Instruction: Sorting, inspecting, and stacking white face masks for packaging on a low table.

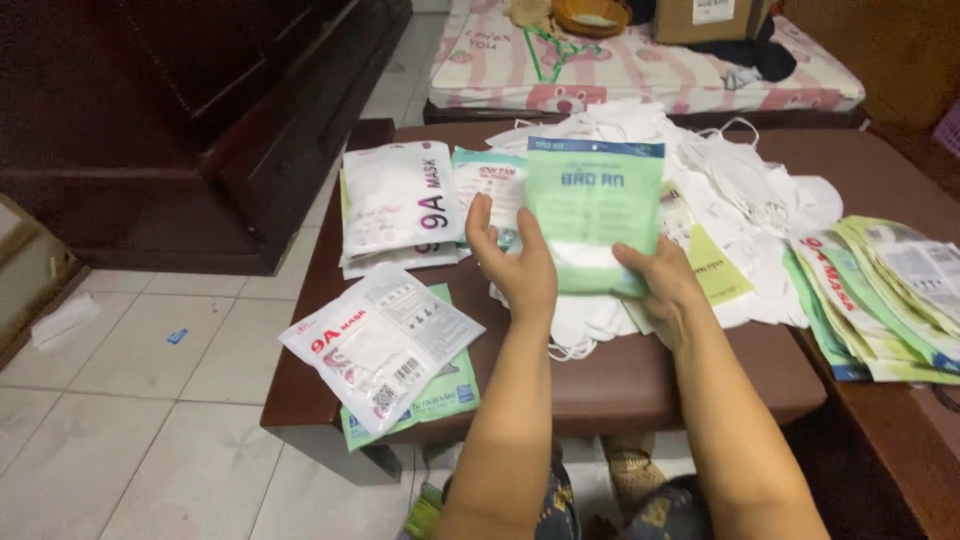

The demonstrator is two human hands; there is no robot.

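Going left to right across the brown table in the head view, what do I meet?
White packet on a green one → left hand → green packet held in both hands → right hand → pile of loose white masks → fanned stack of green-edged packets.

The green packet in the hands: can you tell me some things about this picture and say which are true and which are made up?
1. Both hands hold the green packet. True: the left hand and right hand grip its lower part.
2. A heap of loose white masks lies behind the packet. True.
3. The table is glass. False: it is dark brown wood.
4. The white packet with red print lies on the floor. False: it lies on the table's near left corner, over a green one.
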